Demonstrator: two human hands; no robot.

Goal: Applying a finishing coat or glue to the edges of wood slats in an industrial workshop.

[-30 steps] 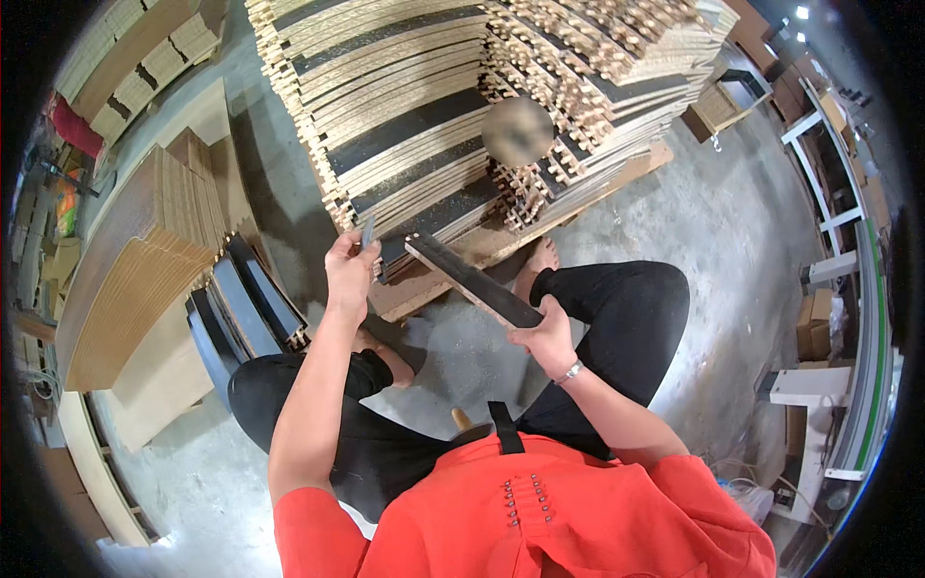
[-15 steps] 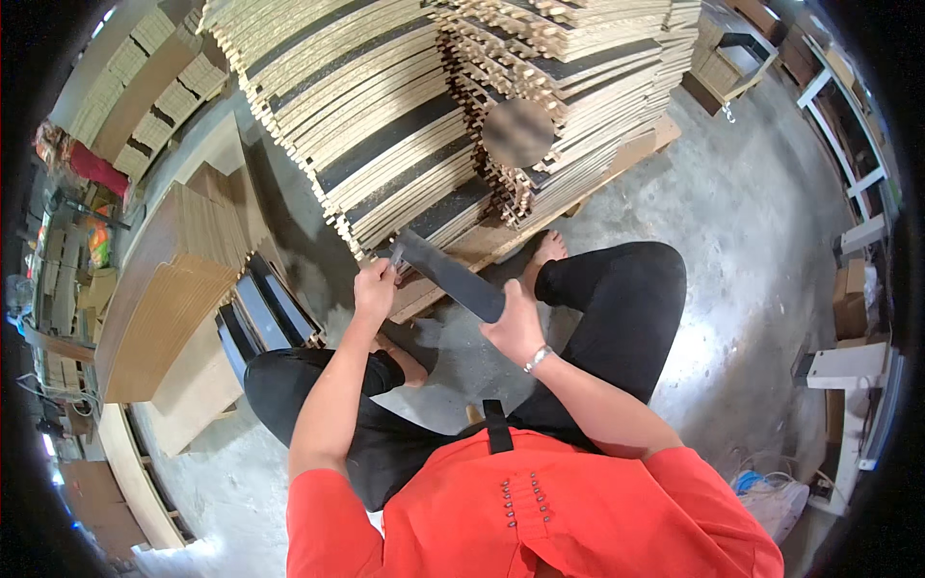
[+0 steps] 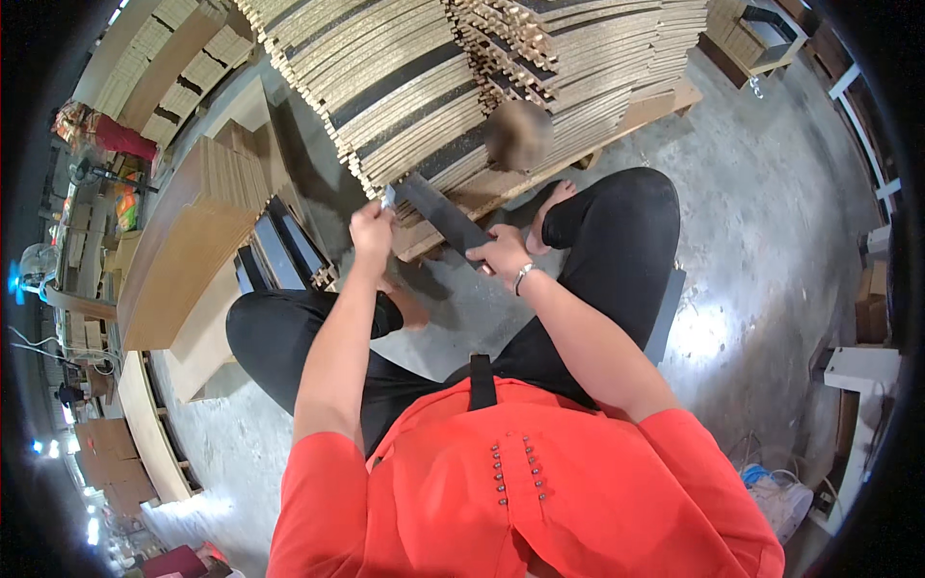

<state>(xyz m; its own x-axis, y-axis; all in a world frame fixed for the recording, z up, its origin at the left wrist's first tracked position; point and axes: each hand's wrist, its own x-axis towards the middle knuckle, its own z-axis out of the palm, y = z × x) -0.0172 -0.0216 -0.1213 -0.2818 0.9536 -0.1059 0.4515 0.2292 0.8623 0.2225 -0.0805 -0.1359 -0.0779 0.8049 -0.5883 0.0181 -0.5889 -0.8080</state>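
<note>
My right hand (image 3: 503, 252) is closed round the near end of a long, flat dark strip of board (image 3: 443, 214), thumb on top. The strip slants up and left, its far end close to the lower corner of a tall stack of thin boards (image 3: 414, 125). My left hand (image 3: 372, 231) is closed on a small silvery piece (image 3: 389, 197), too small to tell its kind. That piece stands just left of the strip's far end; whether the two touch is unclear. The stack's boards show pale edges, with several dark surfaces among them.
The stack rests on a wooden pallet (image 3: 588, 154). Brown panels (image 3: 193, 236) lean at the left, with dark glossy strips (image 3: 289, 246) beside my left knee. Another dark strip (image 3: 669, 313) shows beyond my right knee. White metal frames (image 3: 862, 369) stand far right; a fan (image 3: 87, 173) is far left.
My view has shifted, so the stack and both hands sit higher in the picture. The dark strip slants more steeply. A dark strip beyond my right knee has come into sight.
</note>
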